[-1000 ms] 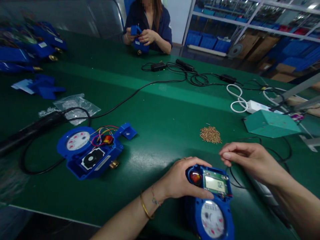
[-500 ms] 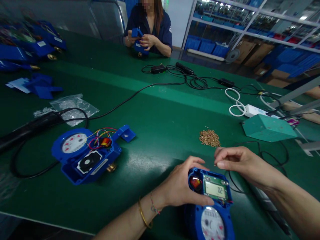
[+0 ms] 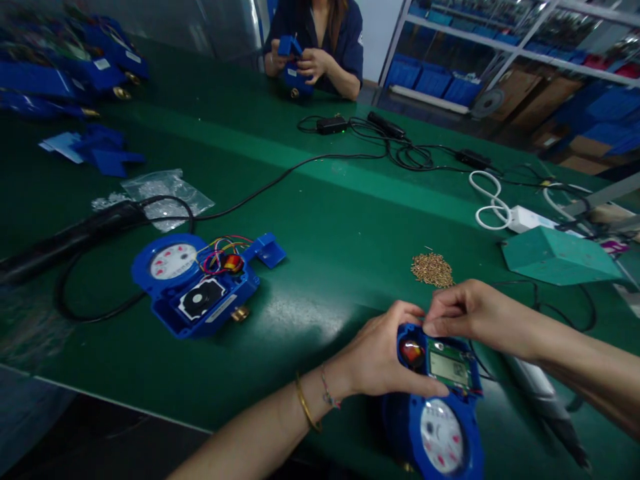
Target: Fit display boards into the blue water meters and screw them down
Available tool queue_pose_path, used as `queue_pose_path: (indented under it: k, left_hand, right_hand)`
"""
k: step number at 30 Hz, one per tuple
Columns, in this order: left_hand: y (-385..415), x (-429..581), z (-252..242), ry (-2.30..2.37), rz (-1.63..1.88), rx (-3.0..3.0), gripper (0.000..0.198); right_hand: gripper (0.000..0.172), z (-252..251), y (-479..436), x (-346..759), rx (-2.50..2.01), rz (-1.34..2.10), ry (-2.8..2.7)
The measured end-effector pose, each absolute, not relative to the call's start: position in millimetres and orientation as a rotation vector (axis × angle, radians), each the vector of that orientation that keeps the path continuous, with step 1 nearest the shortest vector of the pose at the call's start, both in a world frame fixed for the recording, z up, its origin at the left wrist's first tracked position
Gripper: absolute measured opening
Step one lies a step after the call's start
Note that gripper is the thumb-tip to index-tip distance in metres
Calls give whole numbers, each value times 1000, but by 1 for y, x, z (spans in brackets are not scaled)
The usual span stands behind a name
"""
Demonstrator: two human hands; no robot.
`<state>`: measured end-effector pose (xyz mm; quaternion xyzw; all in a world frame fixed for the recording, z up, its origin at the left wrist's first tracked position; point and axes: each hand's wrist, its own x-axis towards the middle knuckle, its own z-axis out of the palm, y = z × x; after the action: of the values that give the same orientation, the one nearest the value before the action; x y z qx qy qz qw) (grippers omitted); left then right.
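A blue water meter (image 3: 415,430) with an uncovered electronics box stands at the table's near edge. My left hand (image 3: 383,357) is wrapped round the box's left side, its thumb lying across the front. Inside the box show a green circuit board with a small display (image 3: 450,367) and a red-and-orange round part (image 3: 412,352). My right hand (image 3: 457,313) pinches at the box's far edge, by the board's upper corner; a tiny screw was at these fingertips, now hidden by them. Just beyond lies a heap of small brass-coloured screws (image 3: 433,270).
A second open water meter (image 3: 205,287) with loose wires sits to the left. An electric screwdriver (image 3: 545,400) lies under my right forearm. Across the table a person (image 3: 315,50) holds another meter. A green box (image 3: 560,257), black cables (image 3: 407,153) and a plastic bag (image 3: 175,197) lie around.
My right hand has moved from above the box's far side down onto its far edge. My left hand keeps its hold on the meter. The whole view has shifted slightly.
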<state>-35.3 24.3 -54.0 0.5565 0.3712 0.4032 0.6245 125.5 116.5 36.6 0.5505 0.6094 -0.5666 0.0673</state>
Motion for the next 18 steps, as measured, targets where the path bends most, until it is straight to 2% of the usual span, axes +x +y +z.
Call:
queue_pose_path:
  k: [8, 18]
  left_hand:
    - [24, -34, -55, 902, 909, 1340, 77]
    - [23, -34, -54, 924, 877, 1346, 81]
  right_hand:
    - [42, 23, 102, 138, 1834, -1666, 1813]
    - [45, 18, 106, 146, 1781, -1539, 1836]
